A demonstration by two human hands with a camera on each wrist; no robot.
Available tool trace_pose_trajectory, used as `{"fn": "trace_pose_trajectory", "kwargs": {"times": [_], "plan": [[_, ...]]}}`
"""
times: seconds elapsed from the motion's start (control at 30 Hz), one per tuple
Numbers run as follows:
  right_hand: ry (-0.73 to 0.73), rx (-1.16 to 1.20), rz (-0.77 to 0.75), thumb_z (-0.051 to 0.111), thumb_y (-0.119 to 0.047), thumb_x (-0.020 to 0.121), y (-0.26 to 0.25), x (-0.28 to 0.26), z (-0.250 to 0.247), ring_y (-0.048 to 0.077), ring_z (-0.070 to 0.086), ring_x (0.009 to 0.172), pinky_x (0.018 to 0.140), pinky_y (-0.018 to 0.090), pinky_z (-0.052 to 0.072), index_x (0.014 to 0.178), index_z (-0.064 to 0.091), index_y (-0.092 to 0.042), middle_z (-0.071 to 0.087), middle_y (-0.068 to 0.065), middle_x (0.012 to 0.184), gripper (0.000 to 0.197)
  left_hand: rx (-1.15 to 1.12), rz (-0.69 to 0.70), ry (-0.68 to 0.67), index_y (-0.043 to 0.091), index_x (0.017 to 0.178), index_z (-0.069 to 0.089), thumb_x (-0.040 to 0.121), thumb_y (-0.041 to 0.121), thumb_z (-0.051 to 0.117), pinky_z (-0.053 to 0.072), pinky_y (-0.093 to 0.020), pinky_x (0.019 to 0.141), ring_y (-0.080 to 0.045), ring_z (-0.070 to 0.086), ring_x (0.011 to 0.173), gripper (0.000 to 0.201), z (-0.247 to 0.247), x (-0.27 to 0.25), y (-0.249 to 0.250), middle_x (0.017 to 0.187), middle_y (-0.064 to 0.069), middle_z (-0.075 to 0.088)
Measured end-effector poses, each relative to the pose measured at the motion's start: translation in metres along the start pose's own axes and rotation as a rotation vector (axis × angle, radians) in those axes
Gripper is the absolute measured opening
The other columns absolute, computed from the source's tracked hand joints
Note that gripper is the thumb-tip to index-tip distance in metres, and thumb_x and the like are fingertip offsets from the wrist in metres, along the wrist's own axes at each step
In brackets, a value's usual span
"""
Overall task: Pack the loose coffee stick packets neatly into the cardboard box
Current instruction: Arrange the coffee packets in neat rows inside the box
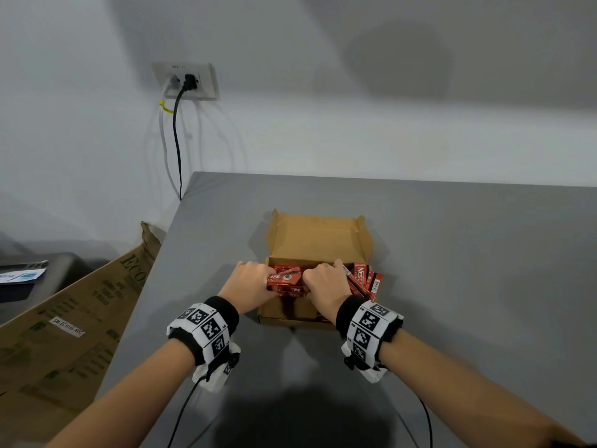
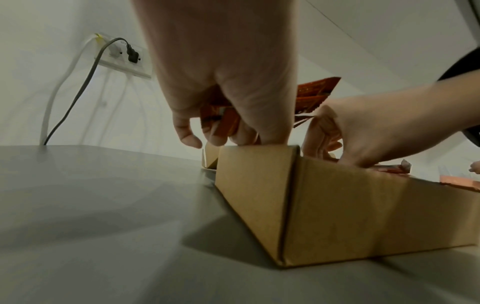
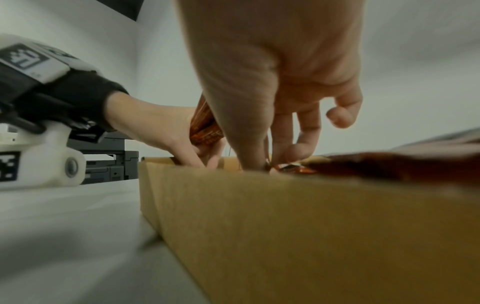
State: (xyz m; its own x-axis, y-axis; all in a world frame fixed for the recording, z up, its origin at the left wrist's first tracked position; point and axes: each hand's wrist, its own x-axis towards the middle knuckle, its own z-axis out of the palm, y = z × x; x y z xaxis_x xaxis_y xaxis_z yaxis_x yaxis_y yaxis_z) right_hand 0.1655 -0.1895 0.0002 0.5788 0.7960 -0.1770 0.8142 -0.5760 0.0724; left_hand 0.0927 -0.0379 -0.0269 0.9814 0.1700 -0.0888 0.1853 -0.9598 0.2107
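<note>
**Currently: bundle held crosswise over the box, both hands on it**

Coffee stick packets [image 1: 287, 279], the red bundle, sit low over the far part of the cardboard box [image 1: 292, 313], long axis running left to right across the box, parallel to its near wall. Left hand [image 1: 250, 278] grips the bundle's left end, fingers curled round it; right hand [image 1: 324, 281] grips the right end, fingers likewise curled. Neither hand is nearer: the bundle lies between them, directly under the knuckles.

A second group of packets [image 1: 366, 279] leans tilted against the box's right side, ends poking above the rim, just beside the right hand.

Judgement: the next move is straight down, keeping the long axis square to the side walls. Risk: the leaning group crowds the right end and could stop the bundle seating flat.

Box lid [image 1: 318, 236] stands open behind. Box rests on the grey table [image 1: 468, 253].
</note>
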Motion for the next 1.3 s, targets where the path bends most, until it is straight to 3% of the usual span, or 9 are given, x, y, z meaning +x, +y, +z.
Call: {"fn": "trace_pose_trajectory", "kwargs": {"times": [0.13, 0.4, 0.57, 0.67, 0.8, 0.9, 1.0, 1.17, 1.3], "plan": [[0.010, 0.052, 0.016, 0.052, -0.017, 0.091, 0.002, -0.003, 0.001, 0.030, 0.051, 0.107, 0.094, 0.044, 0.030, 0.099, 0.057, -0.014, 0.064, 0.008, 0.104, 0.010, -0.050, -0.006, -0.010, 0.018, 0.076, 0.059, 0.086, 0.039, 0.056, 0.047, -0.033, 0.083, -0.019, 0.061, 0.075, 0.023, 0.002, 0.000, -0.003, 0.081, 0.000, 0.067], [0.043, 0.105, 0.019, 0.057, -0.024, 0.088, 0.005, -0.002, 0.000, 0.028, 0.053, 0.101, 0.090, 0.043, 0.031, 0.093, 0.057, -0.016, 0.064, 0.004, 0.099, 0.009, -0.084, -0.004, 0.039, 0.020, 0.084, 0.056, 0.084, 0.031, 0.059, 0.045, -0.031, 0.078, -0.020, 0.061, 0.078, 0.011, 0.000, -0.004, -0.001, 0.084, 0.001, 0.067], [0.243, 0.505, -0.019, 0.053, -0.040, 0.090, 0.018, -0.004, -0.007, 0.012, 0.052, 0.096, 0.089, 0.035, 0.038, 0.115, 0.058, -0.022, 0.063, -0.005, 0.104, 0.031, -0.642, -0.055, 0.211, 0.015, 0.073, 0.053, 0.089, 0.013, 0.056, 0.040, -0.016, 0.056, -0.002, 0.051, 0.054, 0.016, -0.013, -0.011, 0.005, 0.061, 0.006, 0.054], [0.226, 0.895, -0.085, 0.050, -0.033, 0.094, 0.019, -0.006, -0.013, 0.006, 0.051, 0.094, 0.087, 0.023, 0.042, 0.131, 0.049, -0.017, 0.060, -0.003, 0.111, 0.040, -1.074, -0.062, 0.052, 0.009, 0.066, 0.048, 0.094, 0.010, 0.042, 0.031, -0.023, 0.056, -0.006, 0.035, 0.047, 0.028, -0.025, -0.010, 0.020, 0.053, 0.003, 0.039], [0.349, 1.019, -0.081, 0.056, -0.015, 0.092, 0.012, -0.009, -0.011, -0.004, 0.057, 0.074, 0.069, 0.005, 0.041, 0.104, 0.061, -0.009, 0.065, -0.004, 0.090, 0.015, -1.103, 0.021, -0.144, 0.013, 0.062, 0.051, 0.085, 0.025, 0.043, 0.039, -0.021, 0.058, -0.010, 0.044, 0.052, 0.027, -0.033, -0.007, 0.030, 0.055, 0.004, 0.050], [0.350, 1.176, -0.064, 0.057, -0.015, 0.091, 0.014, -0.012, -0.012, -0.001, 0.058, 0.060, 0.063, 0.008, 0.044, 0.093, 0.062, -0.009, 0.065, 0.004, 0.070, 0.008, -1.204, 0.049, -0.222, 0.009, 0.079, 0.062, 0.088, 0.024, 0.044, 0.046, -0.020, 0.064, -0.012, 0.053, 0.061, 0.025, -0.036, -0.008, 0.034, 0.059, 0.004, 0.056], [0.342, 1.156, -0.050, 0.058, -0.021, 0.091, 0.014, -0.011, -0.012, 0.002, 0.060, 0.063, 0.067, 0.017, 0.048, 0.089, 0.061, -0.014, 0.065, -0.003, 0.074, 0.009, -1.257, 0.040, -0.229, 0.010, 0.088, 0.061, 0.097, 0.013, 0.042, 0.050, -0.023, 0.071, -0.015, 0.059, 0.067, 0.021, -0.036, -0.010, 0.034, 0.065, 0.002, 0.063], [0.341, 1.123, -0.030, 0.051, -0.021, 0.094, 0.021, -0.007, -0.014, -0.004, 0.061, 0.071, 0.068, 0.010, 0.048, 0.098, 0.057, -0.010, 0.061, -0.013, 0.076, 0.013, -1.218, -0.090, 0.044, 0.019, 0.068, 0.059, 0.095, 0.011, 0.046, 0.038, -0.021, 0.058, -0.007, 0.047, 0.050, 0.031, -0.033, -0.011, 0.026, 0.050, 0.009, 0.053], [0.436, 1.166, 0.044, 0.053, -0.016, 0.093, 0.020, -0.006, -0.016, 0.002, 0.059, 0.051, 0.057, 0.011, 0.047, 0.088, 0.052, -0.011, 0.062, -0.004, 0.062, 0.007, -1.148, -0.105, 0.196, 0.015, 0.078, 0.067, 0.089, 0.017, 0.059, 0.046, -0.023, 0.064, -0.016, 0.055, 0.066, 0.013, -0.031, -0.007, 0.022, 0.072, 0.009, 0.065]]}}
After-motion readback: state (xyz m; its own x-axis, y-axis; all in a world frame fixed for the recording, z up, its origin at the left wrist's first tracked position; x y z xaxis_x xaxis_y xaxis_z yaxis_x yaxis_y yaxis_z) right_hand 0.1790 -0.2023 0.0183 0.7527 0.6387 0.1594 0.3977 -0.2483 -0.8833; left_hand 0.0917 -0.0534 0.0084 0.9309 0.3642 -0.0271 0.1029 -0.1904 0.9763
